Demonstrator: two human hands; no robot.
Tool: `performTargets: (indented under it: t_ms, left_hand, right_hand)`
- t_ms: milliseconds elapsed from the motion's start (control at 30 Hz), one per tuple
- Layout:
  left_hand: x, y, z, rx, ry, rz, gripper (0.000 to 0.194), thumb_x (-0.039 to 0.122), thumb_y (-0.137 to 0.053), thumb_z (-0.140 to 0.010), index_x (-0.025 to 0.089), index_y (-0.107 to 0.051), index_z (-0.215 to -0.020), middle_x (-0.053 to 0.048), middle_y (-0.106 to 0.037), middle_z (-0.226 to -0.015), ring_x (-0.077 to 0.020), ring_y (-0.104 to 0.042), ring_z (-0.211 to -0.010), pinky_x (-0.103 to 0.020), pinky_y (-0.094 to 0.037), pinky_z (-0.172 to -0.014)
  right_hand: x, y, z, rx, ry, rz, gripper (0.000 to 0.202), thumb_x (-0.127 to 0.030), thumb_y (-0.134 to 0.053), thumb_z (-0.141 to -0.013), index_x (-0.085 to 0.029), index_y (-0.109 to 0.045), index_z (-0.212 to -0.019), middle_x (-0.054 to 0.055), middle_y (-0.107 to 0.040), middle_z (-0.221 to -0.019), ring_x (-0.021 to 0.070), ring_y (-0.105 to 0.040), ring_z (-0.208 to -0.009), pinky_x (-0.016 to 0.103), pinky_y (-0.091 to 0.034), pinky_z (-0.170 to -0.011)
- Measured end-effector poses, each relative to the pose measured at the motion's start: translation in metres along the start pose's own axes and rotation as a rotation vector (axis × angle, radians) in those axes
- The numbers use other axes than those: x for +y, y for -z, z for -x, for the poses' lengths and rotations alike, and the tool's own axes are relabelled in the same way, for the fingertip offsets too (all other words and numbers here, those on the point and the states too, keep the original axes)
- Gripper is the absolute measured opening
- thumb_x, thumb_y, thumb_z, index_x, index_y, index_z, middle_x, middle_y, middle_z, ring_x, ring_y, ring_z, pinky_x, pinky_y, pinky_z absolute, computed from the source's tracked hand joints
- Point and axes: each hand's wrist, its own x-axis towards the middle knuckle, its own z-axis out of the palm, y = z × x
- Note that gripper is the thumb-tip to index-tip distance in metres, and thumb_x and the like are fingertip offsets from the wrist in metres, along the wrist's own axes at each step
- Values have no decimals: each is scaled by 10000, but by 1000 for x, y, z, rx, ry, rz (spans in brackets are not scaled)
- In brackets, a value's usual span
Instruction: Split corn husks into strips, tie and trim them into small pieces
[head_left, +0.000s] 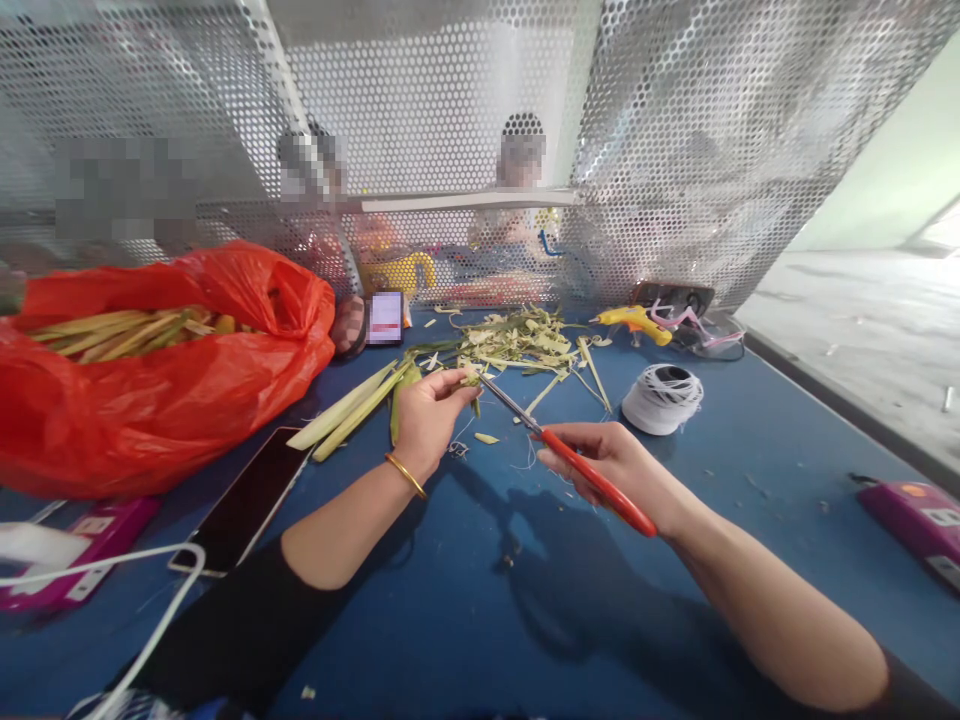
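Note:
My left hand [426, 418], with a gold bangle at the wrist, pinches a small green plant piece [472, 380] between thumb and fingers. My right hand [592, 455] is wrapped around the red handle of a pair of scissors [596, 478]. The metal blades point up and left, and their tips meet the plant piece at my left fingertips. Beside my left hand lie long pale green stalks [349, 405]. Just beyond both hands spreads a heap of cut green scraps [517, 340].
A red plastic bag [292, 370] of stalks stands at left, with a dark phone [244, 500] in front. A white thread spool [663, 400] and a yellow glue gun [634, 322] are at right. Behind rises a perforated metal screen [420, 90], with people beyond. A purple box [911, 520] sits far right.

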Motion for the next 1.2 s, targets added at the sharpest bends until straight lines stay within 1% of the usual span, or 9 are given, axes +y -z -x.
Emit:
performTargets:
  t_ms: [200,367,567,667,767,833,967,1033,1200]
  left_hand:
    - [-2,-1,0,8,-14,13,232,117,-744,-563,175,-748,-788,-5,-727,-712,-133,-635,-642,-275,-504,-688]
    - [-4,-1,-1,16,-12,28,235,121,-757,-553,176,-746,-781,-9,-730,-723,-137,-643,-667,-276,-513,-700]
    - [-3,-1,0,11,-8,76,244,148,-776,-530,168,-739,-770,-1,-721,-694,-123,-630,-634,-248,-506,-653]
    - [-1,-2,0,-8,18,121,241,165,-779,-521,167,-729,-757,9,-703,-663,-121,-623,-619,-239,-498,-623]
    - [1,-1,-1,5,38,140,247,172,-784,-513,164,-715,-750,16,-687,-644,-111,-609,-600,-230,-483,-607]
    - [2,-1,-1,11,39,161,265,165,-783,-508,162,-706,-761,18,-687,-660,-106,-609,-603,-228,-480,-616]
    - [1,-1,-1,5,8,194,270,164,-782,-505,157,-680,-755,20,-683,-672,-112,-621,-613,-235,-485,-634]
    - [0,-1,-1,6,-17,179,259,167,-779,-514,155,-675,-751,19,-681,-663,-114,-621,-614,-236,-485,-638]
    - [-1,-1,-1,14,-38,149,248,161,-766,-527,159,-680,-759,18,-683,-677,-111,-614,-620,-235,-476,-638]
  right_hand:
    - [3,-2,-2,11,-4,-12,353,-488,-675,-721,-144,-607,-753,-66,-367,-553,44,-297,-457,188,-236,-409]
    - [1,-5,-1,45,-20,1,364,-501,-681,-705,-145,-613,-736,-73,-341,-520,45,-292,-440,195,-231,-410]
    - [0,-8,-1,64,-29,-2,395,-524,-686,-692,-137,-660,-771,-65,-382,-516,52,-336,-430,205,-268,-420]
    - [1,-8,-3,109,-20,-75,440,-539,-700,-667,-138,-662,-844,-55,-427,-554,47,-345,-414,204,-268,-403]
    - [3,-7,-4,106,-5,-123,481,-554,-687,-670,-133,-654,-899,-45,-457,-584,46,-347,-400,205,-267,-389]
    - [4,-5,-4,102,26,-77,476,-544,-679,-684,-136,-653,-928,-39,-468,-610,54,-359,-433,206,-287,-407]
    - [9,-4,-4,177,73,176,481,-493,-681,-708,-172,-641,-1064,-38,-484,-633,90,-382,-538,215,-318,-482]
    - [11,-3,-4,183,79,270,475,-477,-674,-721,-188,-638,-1096,-39,-496,-628,99,-384,-552,219,-317,-496]
    - [10,-3,-4,191,71,339,474,-496,-663,-716,-192,-660,-1079,-18,-547,-650,115,-407,-574,227,-353,-519]
